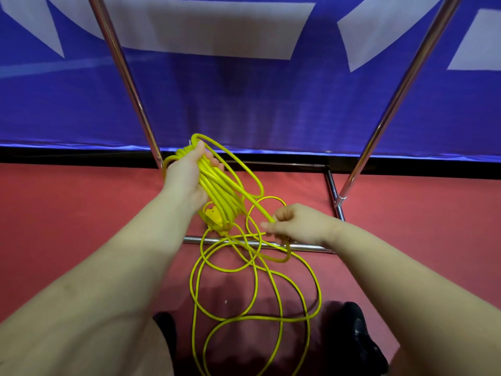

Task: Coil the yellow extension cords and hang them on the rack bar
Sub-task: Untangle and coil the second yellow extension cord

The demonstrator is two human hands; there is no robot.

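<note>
Currently: left hand [187, 175] grips coiled cord [217, 196]; right hand [287, 223] pinches loose strand. Cord light, springy, tangle-prone; hold bundle top.

Yellow cord [217, 191], red floor [81, 202], blue-and-white banner [244, 90]

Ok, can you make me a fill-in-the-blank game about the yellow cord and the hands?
1. The left hand grips a bundle of ____ cord loops.
2. The right hand pinches one strand that leads to the ____ hand's bundle.
3. Loose cord lies on the ____ floor.
4. The shiny rack legs stand before a ____ banner.

Missing words: yellow; left; red; blue
</note>
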